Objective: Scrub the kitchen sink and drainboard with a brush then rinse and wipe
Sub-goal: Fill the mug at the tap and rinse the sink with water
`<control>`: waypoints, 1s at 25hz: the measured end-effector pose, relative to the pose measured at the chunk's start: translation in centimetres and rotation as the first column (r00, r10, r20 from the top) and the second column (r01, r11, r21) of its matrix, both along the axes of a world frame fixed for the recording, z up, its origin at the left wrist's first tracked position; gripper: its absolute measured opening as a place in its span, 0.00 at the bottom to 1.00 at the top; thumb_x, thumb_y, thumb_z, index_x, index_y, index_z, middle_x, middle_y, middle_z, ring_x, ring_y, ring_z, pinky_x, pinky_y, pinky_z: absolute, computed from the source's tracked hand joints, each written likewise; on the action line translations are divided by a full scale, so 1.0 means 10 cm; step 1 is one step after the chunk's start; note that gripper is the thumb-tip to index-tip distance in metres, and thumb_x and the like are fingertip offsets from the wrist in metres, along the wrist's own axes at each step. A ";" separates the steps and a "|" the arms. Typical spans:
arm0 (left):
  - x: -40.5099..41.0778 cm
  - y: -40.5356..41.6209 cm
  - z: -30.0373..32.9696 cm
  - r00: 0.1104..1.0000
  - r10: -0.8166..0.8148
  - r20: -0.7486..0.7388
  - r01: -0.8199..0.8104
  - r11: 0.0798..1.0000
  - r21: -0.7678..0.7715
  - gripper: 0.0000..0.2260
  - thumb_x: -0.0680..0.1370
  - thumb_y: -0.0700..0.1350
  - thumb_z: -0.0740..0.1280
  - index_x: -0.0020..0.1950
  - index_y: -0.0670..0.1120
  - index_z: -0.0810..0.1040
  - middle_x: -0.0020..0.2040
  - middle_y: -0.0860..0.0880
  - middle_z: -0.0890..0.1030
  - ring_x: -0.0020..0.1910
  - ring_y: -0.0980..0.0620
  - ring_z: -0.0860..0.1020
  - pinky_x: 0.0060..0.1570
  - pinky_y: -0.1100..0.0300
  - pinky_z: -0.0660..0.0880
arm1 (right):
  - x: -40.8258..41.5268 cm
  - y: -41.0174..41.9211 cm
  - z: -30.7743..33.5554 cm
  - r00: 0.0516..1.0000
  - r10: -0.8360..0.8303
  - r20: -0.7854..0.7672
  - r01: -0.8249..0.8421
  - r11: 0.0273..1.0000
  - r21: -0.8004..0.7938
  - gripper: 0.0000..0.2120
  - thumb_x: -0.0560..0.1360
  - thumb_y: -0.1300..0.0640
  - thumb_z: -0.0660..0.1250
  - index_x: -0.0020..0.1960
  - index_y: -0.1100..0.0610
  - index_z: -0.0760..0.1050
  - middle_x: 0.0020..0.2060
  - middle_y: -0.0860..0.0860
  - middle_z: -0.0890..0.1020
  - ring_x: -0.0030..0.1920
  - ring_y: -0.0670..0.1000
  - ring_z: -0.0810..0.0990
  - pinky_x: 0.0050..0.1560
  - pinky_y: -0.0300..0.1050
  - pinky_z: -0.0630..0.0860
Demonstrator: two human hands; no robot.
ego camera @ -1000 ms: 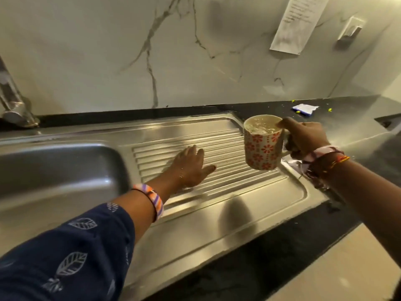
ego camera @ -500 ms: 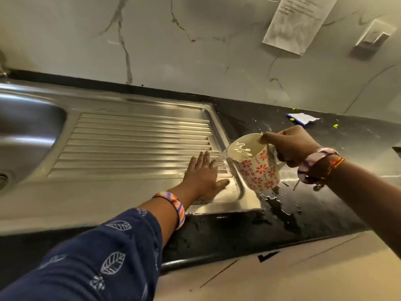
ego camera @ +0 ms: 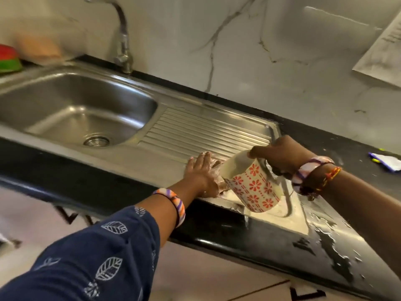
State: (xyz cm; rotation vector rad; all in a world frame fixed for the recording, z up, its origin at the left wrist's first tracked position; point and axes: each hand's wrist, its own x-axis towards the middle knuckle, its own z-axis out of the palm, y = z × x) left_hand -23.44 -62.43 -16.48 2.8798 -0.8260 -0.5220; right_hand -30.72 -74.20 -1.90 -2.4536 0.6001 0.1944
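Black countertop (ego camera: 217, 230) is now wet lower right; red-flowered white mug (ego camera: 252, 187), gripped by right hand (ego camera: 282, 156), is tipped further, rinsing steel drainboard (ego camera: 206, 129) under flat, spread left hand (ego camera: 200, 175).

Left hand (ego camera: 200, 174) flat; right hand (ego camera: 282, 154) gripping.

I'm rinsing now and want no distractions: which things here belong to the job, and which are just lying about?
In the job:
- drainboard
- sink
- patterned mug, tipped, held by the right hand
- left hand, flat on the drainboard
- tap

Lying about:
- paper on the wall
- blue-and-white scrap on the counter
- red-and-green thing at far left
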 end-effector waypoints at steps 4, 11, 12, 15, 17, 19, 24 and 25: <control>0.16 0.74 0.05 0.975 0.218 -0.033 -0.217 0.975 0.047 0.40 0.76 0.66 0.52 0.75 0.48 0.34 0.75 0.43 0.32 0.74 0.45 0.34 0.73 0.44 0.36 | 0.29 0.48 -0.02 0.986 0.156 0.064 -0.158 0.987 0.028 0.14 0.73 0.49 0.67 0.35 0.57 0.74 0.28 0.50 0.74 0.29 0.46 0.70 0.31 0.38 0.66; 0.58 2.06 0.15 0.777 0.621 0.106 -0.629 0.757 0.175 0.33 0.77 0.64 0.51 0.74 0.44 0.61 0.76 0.37 0.52 0.75 0.39 0.51 0.74 0.47 0.49 | 0.35 0.62 -0.01 0.961 0.004 0.275 -0.150 0.846 0.512 0.16 0.73 0.47 0.67 0.38 0.60 0.76 0.27 0.51 0.72 0.26 0.47 0.64 0.27 0.39 0.61; 0.59 2.07 0.20 0.780 0.612 0.132 -0.626 0.756 0.191 0.32 0.78 0.63 0.51 0.74 0.43 0.60 0.76 0.36 0.53 0.75 0.39 0.52 0.73 0.48 0.50 | 0.31 0.54 0.03 0.953 -0.021 0.302 -0.152 0.830 0.537 0.15 0.73 0.47 0.67 0.39 0.60 0.77 0.28 0.51 0.72 0.26 0.47 0.64 0.27 0.39 0.61; 0.56 1.72 0.29 0.879 0.460 0.130 -0.474 0.872 0.119 0.33 0.79 0.63 0.48 0.76 0.41 0.54 0.76 0.37 0.49 0.76 0.40 0.47 0.74 0.46 0.47 | 0.15 0.26 0.20 0.936 -0.060 0.348 -0.131 0.855 0.501 0.15 0.72 0.46 0.67 0.40 0.59 0.77 0.28 0.51 0.74 0.26 0.46 0.67 0.26 0.37 0.64; 0.43 1.26 0.32 0.957 0.270 0.102 -0.271 0.962 -0.003 0.33 0.79 0.63 0.48 0.77 0.42 0.52 0.77 0.38 0.46 0.76 0.42 0.44 0.73 0.45 0.44 | 0.00 0.06 0.32 0.931 -0.106 0.350 -0.061 0.899 0.434 0.15 0.72 0.46 0.67 0.38 0.58 0.75 0.29 0.52 0.76 0.29 0.48 0.70 0.30 0.38 0.66; 0.14 0.69 0.34 0.997 0.024 0.066 -0.017 0.993 -0.114 0.31 0.80 0.61 0.47 0.77 0.44 0.50 0.77 0.40 0.42 0.75 0.42 0.40 0.72 0.46 0.40 | -0.17 -0.12 0.39 0.933 -0.129 0.335 0.016 0.947 0.322 0.16 0.70 0.46 0.68 0.34 0.58 0.73 0.23 0.50 0.76 0.27 0.49 0.71 0.30 0.38 0.66; -0.42 -0.45 0.12 0.969 -0.232 -0.088 0.218 0.965 -0.143 0.36 0.78 0.65 0.47 0.77 0.42 0.42 0.75 0.38 0.35 0.74 0.42 0.35 0.72 0.49 0.36 | -0.53 -0.38 0.42 0.972 -0.147 0.183 0.146 0.989 0.023 0.19 0.71 0.48 0.67 0.32 0.61 0.72 0.20 0.52 0.73 0.27 0.50 0.67 0.29 0.39 0.62; -0.46 -0.54 0.09 0.970 -0.221 -0.102 0.209 0.971 -0.115 0.36 0.78 0.65 0.47 0.77 0.43 0.41 0.75 0.39 0.34 0.74 0.42 0.34 0.71 0.48 0.35 | -0.57 -0.38 0.40 0.975 -0.159 0.156 0.163 0.986 -0.014 0.18 0.71 0.48 0.68 0.32 0.62 0.73 0.23 0.53 0.74 0.28 0.50 0.68 0.30 0.39 0.63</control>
